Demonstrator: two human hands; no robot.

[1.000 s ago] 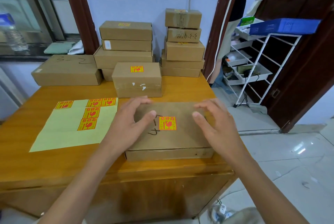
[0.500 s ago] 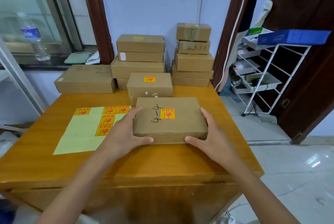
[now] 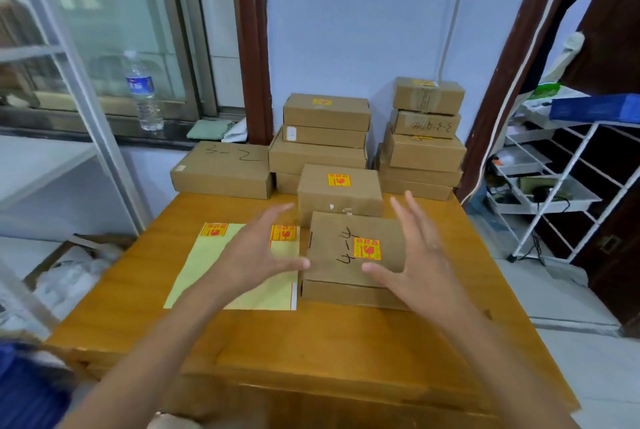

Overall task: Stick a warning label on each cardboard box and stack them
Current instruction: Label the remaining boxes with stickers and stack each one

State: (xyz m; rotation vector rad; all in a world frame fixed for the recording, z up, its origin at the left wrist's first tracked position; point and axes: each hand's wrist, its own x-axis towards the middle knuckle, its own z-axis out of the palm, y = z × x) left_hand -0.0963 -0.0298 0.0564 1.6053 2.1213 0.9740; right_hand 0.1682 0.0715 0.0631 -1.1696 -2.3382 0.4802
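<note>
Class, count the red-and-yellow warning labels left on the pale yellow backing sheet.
2 visible: one at the pale yellow backing sheet's far-left corner, one near its far-right corner. The left hand covers part of the sheet, so more may be hidden.

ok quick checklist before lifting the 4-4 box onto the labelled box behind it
1. Label on the 4-4 box: ok, stuck on top.
2. Label lying flat: cannot tell, too blurred.
3. Hands on the box: not ok, left hand and right hand are open, spread at either side with no grip on it.
4. Target box labelled: ok, a sticker shows on its top.
5. Target top free: ok, nothing on it.
6. Label sheet out of the way: ok, it lies left of the 4-4 box.
</note>
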